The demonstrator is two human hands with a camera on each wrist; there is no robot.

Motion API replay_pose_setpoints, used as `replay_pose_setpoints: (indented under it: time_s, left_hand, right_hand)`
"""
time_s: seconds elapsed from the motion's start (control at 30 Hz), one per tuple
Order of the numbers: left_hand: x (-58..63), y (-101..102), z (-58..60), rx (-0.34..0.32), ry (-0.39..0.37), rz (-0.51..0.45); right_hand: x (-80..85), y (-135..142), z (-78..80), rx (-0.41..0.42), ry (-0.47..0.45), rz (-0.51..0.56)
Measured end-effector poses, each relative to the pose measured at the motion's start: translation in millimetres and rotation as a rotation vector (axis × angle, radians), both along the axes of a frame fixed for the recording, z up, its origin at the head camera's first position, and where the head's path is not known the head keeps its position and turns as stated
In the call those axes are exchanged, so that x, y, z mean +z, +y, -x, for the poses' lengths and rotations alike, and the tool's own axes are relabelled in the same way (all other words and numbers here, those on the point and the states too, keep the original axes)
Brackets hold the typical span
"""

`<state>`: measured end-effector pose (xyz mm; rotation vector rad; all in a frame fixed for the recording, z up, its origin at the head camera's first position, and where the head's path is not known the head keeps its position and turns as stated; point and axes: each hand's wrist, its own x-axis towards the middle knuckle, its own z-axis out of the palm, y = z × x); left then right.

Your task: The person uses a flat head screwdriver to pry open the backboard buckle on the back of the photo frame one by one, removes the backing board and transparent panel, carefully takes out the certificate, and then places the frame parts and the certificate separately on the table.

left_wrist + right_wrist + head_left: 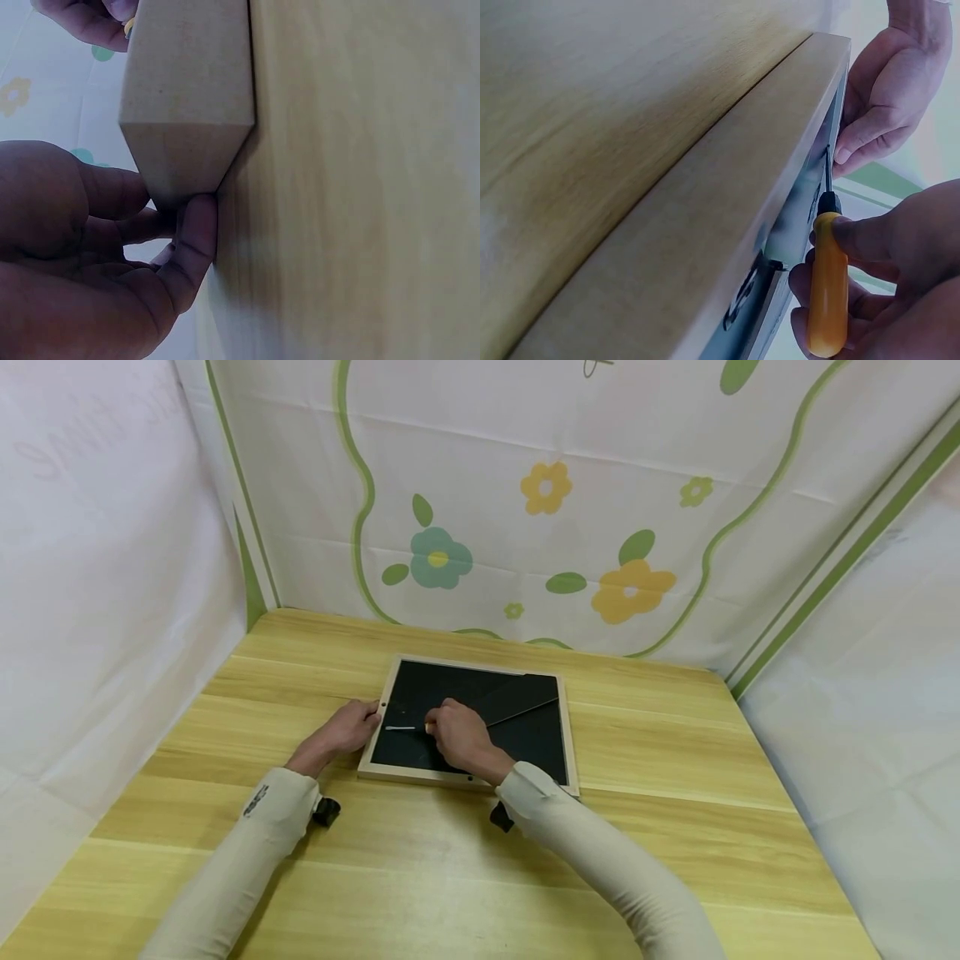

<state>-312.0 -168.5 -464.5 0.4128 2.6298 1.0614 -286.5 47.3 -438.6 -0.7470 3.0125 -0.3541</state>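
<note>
Curling round screwdriver (pixel 829 289), right grip (pixel 459 732)

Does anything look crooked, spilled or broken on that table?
I see nothing spilled or broken. One thing sits crooked: the black flap inside the frame slants toward the upper right corner instead of lining up with the sides. It may be a fold-out stand, so that could be normal.

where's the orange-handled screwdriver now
In the right wrist view, the orange-handled screwdriver is at lower right, held by the right hand beside the wooden frame, pointing toward the left hand.
</note>
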Motion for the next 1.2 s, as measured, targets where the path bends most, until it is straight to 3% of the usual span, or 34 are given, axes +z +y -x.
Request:
replay_pose_setpoints:
  time_s: [0.8,1.2]
  left_hand:
    - [2.6,0.3,-1.6,0.013,0.004,0.017]
    - [2.8,1.0,-1.2,0.008,0.017,0.011]
  right_hand:
    - [-2.0,-6.6,2.1,-0.032,-0.016,-0.018]
    - [-5.4,-6.4,1.2,-0.024,0.026,0.011]
